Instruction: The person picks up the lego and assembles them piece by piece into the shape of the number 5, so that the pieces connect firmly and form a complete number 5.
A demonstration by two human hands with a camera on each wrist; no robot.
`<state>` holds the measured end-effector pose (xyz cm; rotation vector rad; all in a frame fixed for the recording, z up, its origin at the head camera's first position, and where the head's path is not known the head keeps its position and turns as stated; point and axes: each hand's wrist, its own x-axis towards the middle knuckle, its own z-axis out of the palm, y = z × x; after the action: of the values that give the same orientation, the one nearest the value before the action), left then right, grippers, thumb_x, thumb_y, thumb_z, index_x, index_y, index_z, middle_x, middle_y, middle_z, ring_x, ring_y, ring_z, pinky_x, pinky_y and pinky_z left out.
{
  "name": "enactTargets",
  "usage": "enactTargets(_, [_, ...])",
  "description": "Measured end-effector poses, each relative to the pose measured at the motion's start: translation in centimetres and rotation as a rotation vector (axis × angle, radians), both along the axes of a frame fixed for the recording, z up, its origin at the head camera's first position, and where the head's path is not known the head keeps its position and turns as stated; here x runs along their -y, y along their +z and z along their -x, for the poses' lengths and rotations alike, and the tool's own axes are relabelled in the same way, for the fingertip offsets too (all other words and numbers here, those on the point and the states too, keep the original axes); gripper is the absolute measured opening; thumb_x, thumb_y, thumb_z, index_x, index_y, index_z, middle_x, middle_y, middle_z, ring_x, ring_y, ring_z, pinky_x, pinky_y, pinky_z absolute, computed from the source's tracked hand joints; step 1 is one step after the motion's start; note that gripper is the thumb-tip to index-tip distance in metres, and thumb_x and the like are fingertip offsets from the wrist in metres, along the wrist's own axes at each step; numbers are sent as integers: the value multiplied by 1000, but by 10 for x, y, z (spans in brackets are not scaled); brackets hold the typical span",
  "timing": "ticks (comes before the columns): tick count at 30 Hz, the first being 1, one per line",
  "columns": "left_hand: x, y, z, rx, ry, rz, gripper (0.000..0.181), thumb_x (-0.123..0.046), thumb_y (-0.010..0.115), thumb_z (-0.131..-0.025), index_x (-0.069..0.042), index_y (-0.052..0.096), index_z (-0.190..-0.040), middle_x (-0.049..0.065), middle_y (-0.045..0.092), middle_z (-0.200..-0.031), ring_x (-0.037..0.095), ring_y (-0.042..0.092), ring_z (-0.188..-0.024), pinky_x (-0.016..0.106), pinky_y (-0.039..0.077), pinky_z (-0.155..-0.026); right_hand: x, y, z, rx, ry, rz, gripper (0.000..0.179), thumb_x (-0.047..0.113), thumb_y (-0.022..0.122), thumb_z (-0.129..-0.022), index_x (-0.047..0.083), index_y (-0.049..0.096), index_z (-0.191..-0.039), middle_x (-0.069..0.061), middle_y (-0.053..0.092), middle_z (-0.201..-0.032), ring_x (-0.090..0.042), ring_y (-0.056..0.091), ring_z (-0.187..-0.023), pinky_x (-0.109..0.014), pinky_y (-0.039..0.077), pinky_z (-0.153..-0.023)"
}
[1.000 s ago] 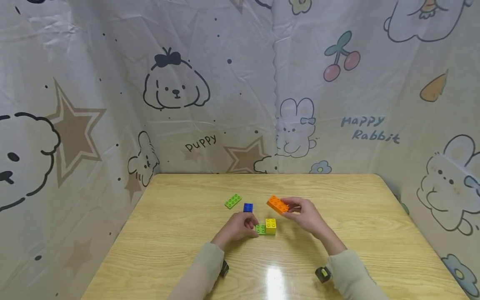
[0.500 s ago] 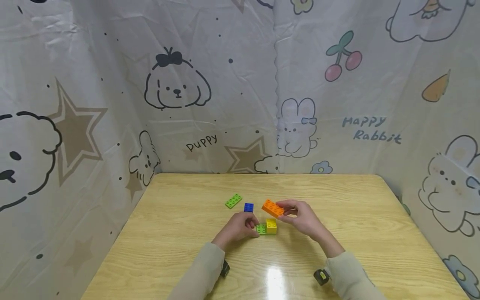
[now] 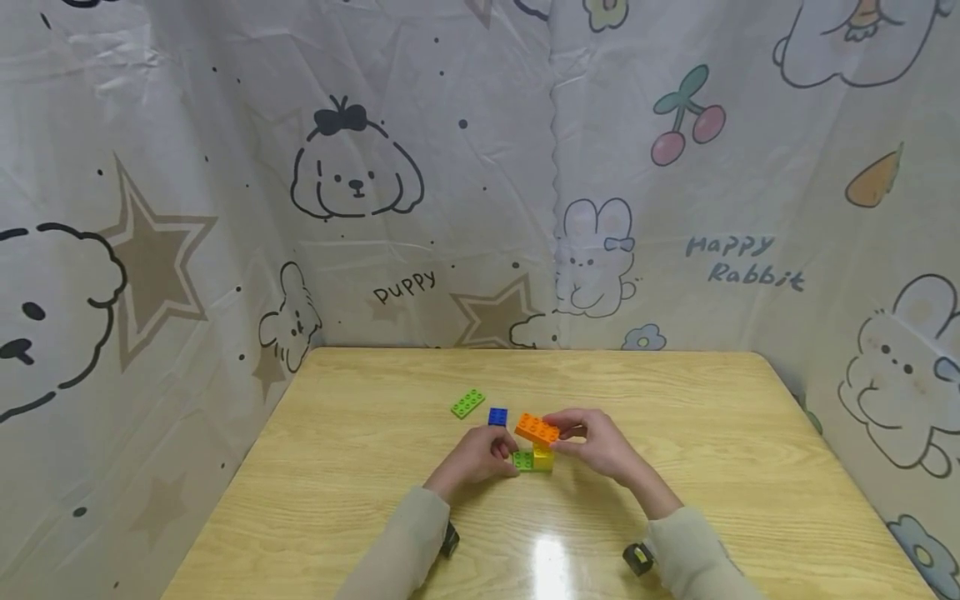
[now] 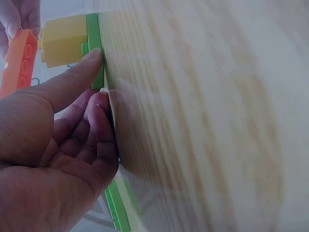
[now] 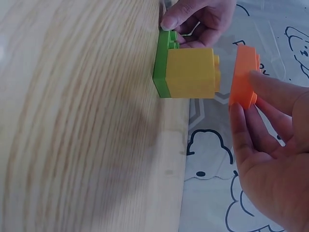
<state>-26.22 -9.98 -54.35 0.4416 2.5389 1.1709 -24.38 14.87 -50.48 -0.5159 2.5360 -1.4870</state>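
My left hand (image 3: 474,455) pinches the near-left end of a flat green toy building plate (image 3: 522,461) lying on the table, thumb against its edge. On the plate's right half stands a tall yellow brick (image 5: 190,73), studs up. Thumb and fingers of my right hand (image 3: 600,443) grip an orange brick (image 3: 537,428) by its right end. The orange brick hangs just above the yellow one, slightly tilted. A narrow gap shows between them in the right wrist view, where the orange brick (image 5: 244,76) is seen side-on.
Behind my left hand sits a small blue brick (image 3: 497,416). Farther back lies a second flat green plate (image 3: 468,403). The wooden table (image 3: 360,492) ends at a printed curtain (image 3: 480,208) along its back and sides.
My right hand has brought the orange brick left and toward me, from behind the yellow brick to just over it. My left hand stays on the green plate.
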Motion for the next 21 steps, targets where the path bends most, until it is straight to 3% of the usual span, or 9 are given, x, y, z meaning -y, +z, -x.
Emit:
enactTargets(10, [2,-4,-3,-11,-10,-24,26,-10,90,-80,-12,72,-99,1,63,-89,12,54,-79,23,47,-71,0,-5,0,-3,65,-1,36,2,77,-90,3,72,-126,-18,70,-129,-26,69,-105,-47,58,-97])
enactTargets(16, [1,-1,-3,-10,-1,-21,26,-12,89,-81,-14,72,-99,0,63,-90,13,54,-81,24,47,-71,-2,-6,4,-19,87,-22,35,4,76,-91,4,72,-126,-17,70,-129,-26,69,-106,-41,60,-95])
enactTargets(21, [1,0,-1,-7,-1,-11,27,-13,90,-81,-12,68,-97,0,62,-89,14,54,-80,24,47,-71,-3,-8,7,-11,112,-16,34,5,74,-94,6,72,-127,-15,70,-131,-26,68,-110,-43,58,-98])
